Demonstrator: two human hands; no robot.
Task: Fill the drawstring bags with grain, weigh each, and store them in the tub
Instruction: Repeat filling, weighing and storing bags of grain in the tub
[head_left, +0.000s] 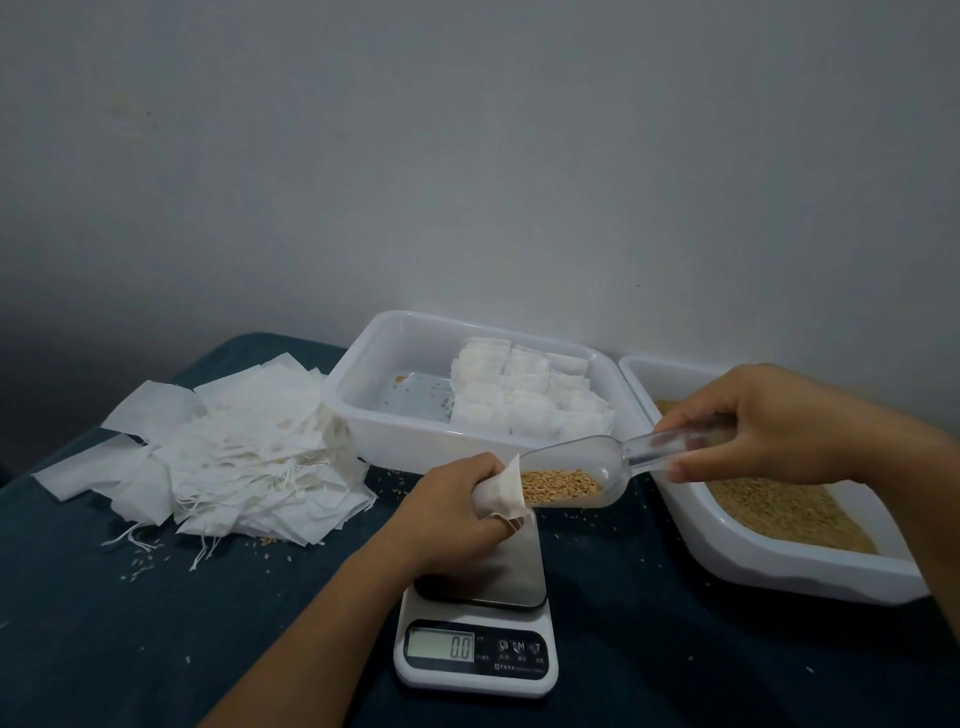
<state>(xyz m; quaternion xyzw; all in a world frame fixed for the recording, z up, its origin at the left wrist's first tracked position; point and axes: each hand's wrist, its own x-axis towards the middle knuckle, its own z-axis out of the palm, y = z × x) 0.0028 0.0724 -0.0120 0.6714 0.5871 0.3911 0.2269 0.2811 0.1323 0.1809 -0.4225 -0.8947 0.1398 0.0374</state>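
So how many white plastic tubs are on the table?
2. One tub stands behind the scale and holds filled bags; the other tub, at right, holds loose grain.

A plain room at home, I'd say.
I see a bare grey wall (467, 156) behind a dark cloth-covered table (156, 623) with a small kitchen scale (475, 654).
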